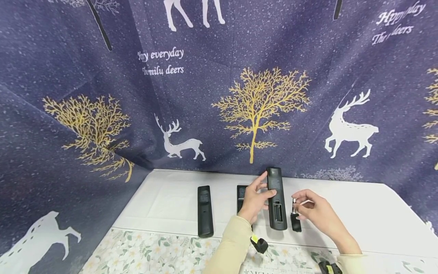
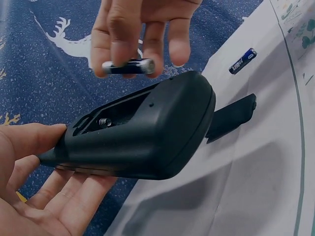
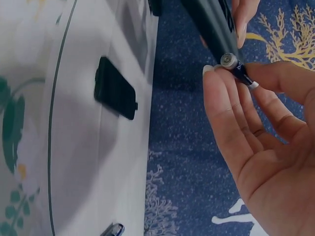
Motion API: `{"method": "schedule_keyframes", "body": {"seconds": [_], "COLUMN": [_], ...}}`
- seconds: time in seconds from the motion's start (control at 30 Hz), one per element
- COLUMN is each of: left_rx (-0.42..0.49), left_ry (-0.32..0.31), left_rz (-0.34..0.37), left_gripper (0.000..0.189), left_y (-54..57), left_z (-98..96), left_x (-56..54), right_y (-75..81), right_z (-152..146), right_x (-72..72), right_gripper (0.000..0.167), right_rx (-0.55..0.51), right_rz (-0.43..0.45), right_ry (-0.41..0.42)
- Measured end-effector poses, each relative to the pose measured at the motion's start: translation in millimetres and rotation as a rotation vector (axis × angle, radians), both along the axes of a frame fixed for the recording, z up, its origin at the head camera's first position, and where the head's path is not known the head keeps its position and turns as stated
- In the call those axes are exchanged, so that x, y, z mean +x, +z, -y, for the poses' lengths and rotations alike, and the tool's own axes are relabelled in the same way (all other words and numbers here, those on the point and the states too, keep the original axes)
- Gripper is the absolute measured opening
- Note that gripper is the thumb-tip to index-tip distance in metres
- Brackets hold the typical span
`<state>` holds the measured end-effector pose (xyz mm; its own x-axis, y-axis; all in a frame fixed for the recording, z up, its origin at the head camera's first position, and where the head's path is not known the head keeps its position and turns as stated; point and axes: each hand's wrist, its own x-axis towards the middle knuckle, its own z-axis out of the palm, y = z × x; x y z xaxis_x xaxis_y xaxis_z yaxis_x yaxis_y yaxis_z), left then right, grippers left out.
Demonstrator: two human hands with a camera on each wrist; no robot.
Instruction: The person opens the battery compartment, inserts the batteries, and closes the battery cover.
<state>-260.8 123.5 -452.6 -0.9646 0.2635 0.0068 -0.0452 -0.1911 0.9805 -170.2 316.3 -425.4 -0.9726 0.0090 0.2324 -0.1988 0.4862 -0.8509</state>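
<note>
My left hand (image 1: 253,201) grips a black remote control (image 1: 275,182) by its sides, back face toward me. Its battery compartment (image 2: 125,110) is uncovered, with a metal spring showing inside. To the right of the remote, my right hand (image 1: 316,213) pinches a small dark blue battery (image 2: 130,66) between thumb and fingers. In the left wrist view this battery is just above the compartment, apart from it. The black battery cover (image 3: 115,91) lies on the white table surface near the remote's lower end. A second blue battery (image 2: 242,61) lies beyond the cover.
Another black remote (image 1: 205,211) lies at the left on the white cloth (image 1: 164,198). A further dark remote (image 1: 241,192) is partly hidden behind my left hand. A floral cloth (image 1: 154,251) covers the near edge. A blue deer-print curtain (image 1: 212,95) hangs behind the table.
</note>
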Motion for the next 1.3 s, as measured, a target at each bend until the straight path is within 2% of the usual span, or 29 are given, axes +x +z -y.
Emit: {"method": "schedule_keyframes", "body": {"seconds": [0.23,0.37,0.67,0.93,1.3], "left_rx": [0.0,0.002,-0.002,0.011,0.013], "left_ry": [0.009,0.008,-0.006,-0.004,-0.007], "left_rz": [0.016,0.023,0.009,0.01,0.021], "left_gripper": [0.069,0.068,0.067,0.067,0.066], "left_y": [-0.2,0.7,2.4,2.8,1.6], "left_z": [-0.7,-0.2,1.9,2.1,1.6], "left_x": [-1.4,-1.3,1.2,1.3,0.3], "right_y": [0.9,0.0,0.9,-3.9,-4.0], "right_z": [8,13,24,31,33], "right_x": [-1.2,-2.0,-1.8,-4.6,-4.5], "right_gripper": [0.027,0.027,0.026,0.023,0.019], "right_rx": [-0.099,-0.105,-0.074,-0.026,0.065], "right_rz": [0.036,0.062,0.081,0.018,0.059], "right_ry": [0.047,0.059,0.071,0.072,0.033]}}
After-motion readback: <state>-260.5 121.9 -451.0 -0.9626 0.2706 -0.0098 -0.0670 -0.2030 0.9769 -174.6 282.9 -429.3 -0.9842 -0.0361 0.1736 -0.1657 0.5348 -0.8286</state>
